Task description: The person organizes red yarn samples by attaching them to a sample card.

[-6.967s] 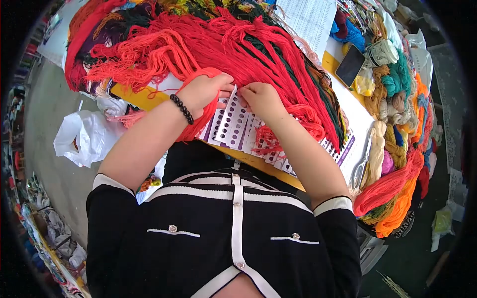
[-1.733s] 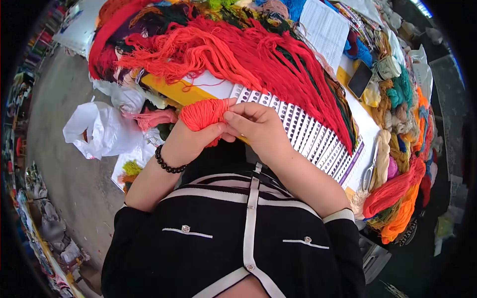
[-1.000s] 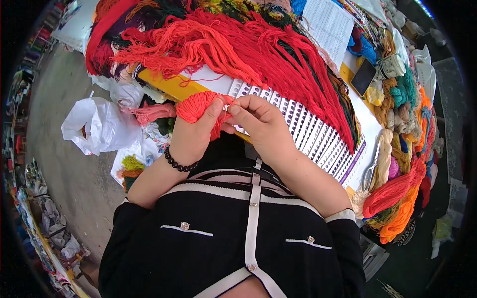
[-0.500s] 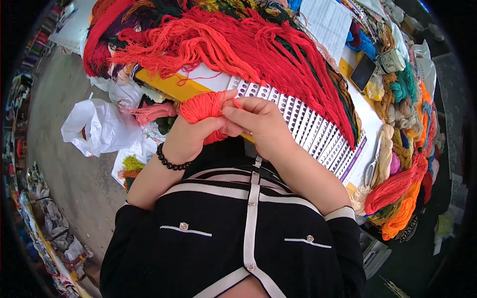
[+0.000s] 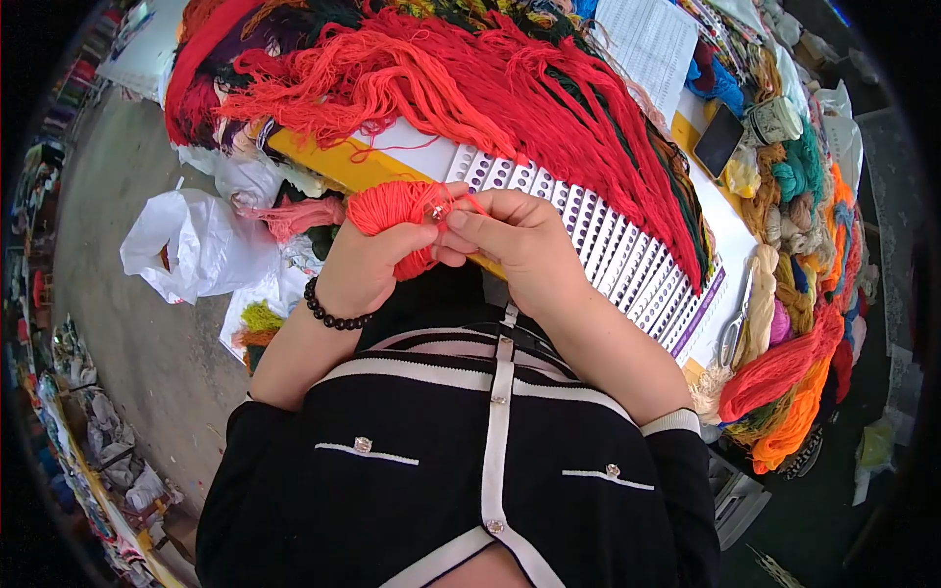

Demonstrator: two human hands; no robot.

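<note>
My left hand [image 5: 377, 257] is wrapped round a bundle of coral-red yarn [image 5: 390, 208], just off the near edge of the table. Close against it on the right, my right hand [image 5: 510, 233] pinches a strand of the same yarn between thumb and forefinger. A small shiny ring [image 5: 438, 212] shows between the hands. Beyond them, loose coral skeins [image 5: 382, 78] and darker red skeins [image 5: 559, 118] lie across a white card with rows of dark holes [image 5: 598, 235].
A white plastic bag [image 5: 201, 245] stands at the left. On the right are a black phone [image 5: 718, 140], scissors [image 5: 733, 328], a cone of pale thread [image 5: 774, 122] and piled skeins, an orange one [image 5: 789, 431] among them. A printed sheet [image 5: 642, 49] lies at the back.
My left hand and the yarn bundle have shifted slightly left. My right fingers have turned a little, drawing the strand into a small loop, and the ring has come into view.
</note>
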